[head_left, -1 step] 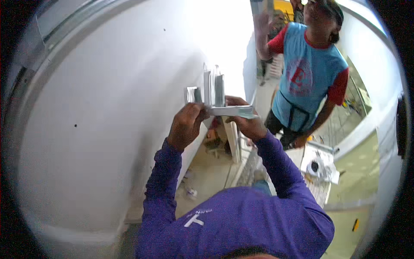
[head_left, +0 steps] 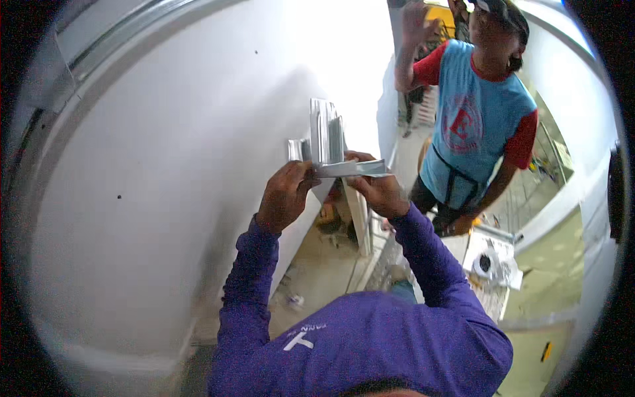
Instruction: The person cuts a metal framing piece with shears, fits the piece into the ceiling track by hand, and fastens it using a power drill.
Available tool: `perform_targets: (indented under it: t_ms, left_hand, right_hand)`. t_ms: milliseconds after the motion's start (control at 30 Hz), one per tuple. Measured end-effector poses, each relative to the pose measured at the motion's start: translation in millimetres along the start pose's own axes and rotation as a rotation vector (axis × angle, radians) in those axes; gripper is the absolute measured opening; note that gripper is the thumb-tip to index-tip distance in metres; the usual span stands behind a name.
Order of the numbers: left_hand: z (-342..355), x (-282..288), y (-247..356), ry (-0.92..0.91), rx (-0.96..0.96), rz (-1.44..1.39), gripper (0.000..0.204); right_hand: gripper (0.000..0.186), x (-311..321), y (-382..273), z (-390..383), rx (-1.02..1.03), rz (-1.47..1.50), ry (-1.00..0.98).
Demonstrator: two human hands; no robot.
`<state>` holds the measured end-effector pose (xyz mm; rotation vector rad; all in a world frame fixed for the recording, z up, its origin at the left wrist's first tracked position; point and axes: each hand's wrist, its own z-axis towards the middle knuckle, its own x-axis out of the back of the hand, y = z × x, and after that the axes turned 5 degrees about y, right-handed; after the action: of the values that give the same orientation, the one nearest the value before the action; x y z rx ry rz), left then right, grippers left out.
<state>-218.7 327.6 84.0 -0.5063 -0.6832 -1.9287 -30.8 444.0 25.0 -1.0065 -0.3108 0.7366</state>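
Both my hands are at a galvanised metal profile assembly beside the white wall. Its tall ribbed channel (head_left: 323,132) stands upright, a short piece (head_left: 299,150) juts out on the left, and a flat arm (head_left: 354,169) runs to the right. My left hand (head_left: 284,194) pinches the assembly at its lower left corner, fingers closed. Under and behind the right arm, my right hand (head_left: 378,190) is closed on the metal, with some fingers hidden by it.
The large white wall panel (head_left: 159,165) fills the left side. To the right stands a person (head_left: 479,119) in a blue and red shirt, one hand raised. A table (head_left: 479,248) bearing a white roll is below them. A wooden board edge (head_left: 357,221) leans beyond my hands.
The metal assembly has turned slightly, showing more of the upright channel's ribbed face. The other person's raised hand and head have shifted a little. Both my hands keep their hold.
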Motion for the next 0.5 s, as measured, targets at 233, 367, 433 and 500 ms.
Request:
perform_targets:
  t_ms: [233,367,433,500]
  left_hand:
    - [54.3,-36.3,-21.2,0.053,0.496,-0.430,0.035]
    - [97.0,-91.2,-38.2,0.311,0.323,-1.222,0.045]
    - [119.3,-105.9,-38.1,0.364,0.347,-1.124,0.045]
    - [138.9,-113.3,-36.5,0.308,0.329,-0.634,0.052]
  right_hand:
    - [0.090,31.3,25.9,61.0,0.054,-0.078,0.136]
    - [0.083,48.6,56.0,90.0,-0.062,0.343,-0.021]
    - [0.071,51.8,60.5,111.8,-0.113,0.543,-0.057]
    - [0.061,54.6,55.8,137.1,0.009,0.655,-0.059]
